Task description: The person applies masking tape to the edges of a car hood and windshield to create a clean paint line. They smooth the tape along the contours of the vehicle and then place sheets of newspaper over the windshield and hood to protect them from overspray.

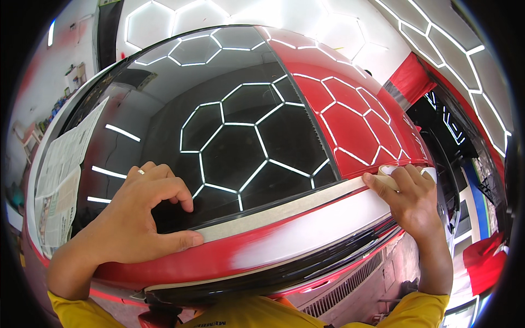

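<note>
Wrapped around a round, cream-coloured roll of paper tape [388,170] is the right grip [410,201], its fingers bent and its thumb tip on the tape. It is at the near right corner of a big, shiny black car panel [229,150]. From the roll, a long, flat, cream-coloured tape strip [287,206] runs left along the near edge of the black panel. At the strip's left end is the left grip [145,205]. Its thumb rests there, spread partway from the fingers, which curl over the black panel; it has hold of nothing that shows. Just nearer than the black panel, below the strip, is a long, smooth, red-and-white painted band [306,228]. To the right of the black panel is a glossy red car panel [350,112], with a thin dark strip with a jagged edge [311,115] between them. Printed newspaper sheets [63,175] lie along the black panel's left side. Bright white six-sided light shapes [262,142] show on the black panel.
</note>
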`<move>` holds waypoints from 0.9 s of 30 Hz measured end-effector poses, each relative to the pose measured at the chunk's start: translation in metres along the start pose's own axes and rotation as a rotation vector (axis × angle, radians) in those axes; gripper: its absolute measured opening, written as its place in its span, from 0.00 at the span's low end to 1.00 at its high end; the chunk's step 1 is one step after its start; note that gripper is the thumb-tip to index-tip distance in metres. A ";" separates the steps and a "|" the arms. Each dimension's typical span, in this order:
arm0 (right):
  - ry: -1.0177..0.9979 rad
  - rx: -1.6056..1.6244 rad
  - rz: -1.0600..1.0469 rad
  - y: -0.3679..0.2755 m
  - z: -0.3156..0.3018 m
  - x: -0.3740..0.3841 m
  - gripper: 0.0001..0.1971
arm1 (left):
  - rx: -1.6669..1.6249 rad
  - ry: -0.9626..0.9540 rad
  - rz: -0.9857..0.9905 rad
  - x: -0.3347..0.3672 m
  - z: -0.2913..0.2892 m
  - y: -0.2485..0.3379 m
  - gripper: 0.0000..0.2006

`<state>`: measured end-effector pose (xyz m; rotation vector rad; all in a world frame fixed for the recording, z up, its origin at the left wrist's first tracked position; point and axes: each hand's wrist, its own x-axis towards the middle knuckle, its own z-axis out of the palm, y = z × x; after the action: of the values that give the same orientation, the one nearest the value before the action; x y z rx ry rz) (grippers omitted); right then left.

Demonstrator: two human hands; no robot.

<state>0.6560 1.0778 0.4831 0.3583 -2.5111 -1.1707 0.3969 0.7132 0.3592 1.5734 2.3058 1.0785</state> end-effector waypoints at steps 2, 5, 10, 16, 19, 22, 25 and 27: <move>0.009 0.003 0.003 0.001 0.000 -0.001 0.27 | -0.003 -0.002 0.000 0.001 0.000 0.002 0.21; 0.006 -0.014 0.011 0.001 -0.005 0.000 0.26 | -0.008 -0.001 -0.026 0.000 0.000 0.003 0.21; -0.002 -0.006 0.019 0.002 -0.008 -0.002 0.26 | -0.032 -0.006 -0.068 0.001 0.002 0.004 0.21; 0.014 -0.033 0.013 0.007 -0.018 0.006 0.25 | 0.000 0.015 -0.044 0.000 0.002 0.004 0.22; 0.022 0.004 0.007 0.006 -0.010 0.007 0.24 | 0.023 0.028 -0.042 -0.003 0.001 0.004 0.22; -0.031 -0.037 0.013 0.004 -0.014 0.001 0.24 | 0.013 0.028 -0.020 0.000 0.002 0.002 0.22; -0.014 -0.029 0.007 0.001 -0.011 -0.001 0.24 | 0.015 0.031 -0.007 -0.002 0.004 0.000 0.21; -0.001 -0.011 0.009 0.001 -0.009 0.000 0.24 | 0.021 0.034 -0.004 -0.001 0.004 0.002 0.21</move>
<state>0.6596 1.0721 0.4890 0.3429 -2.5041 -1.1806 0.4004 0.7144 0.3571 1.5689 2.3483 1.0917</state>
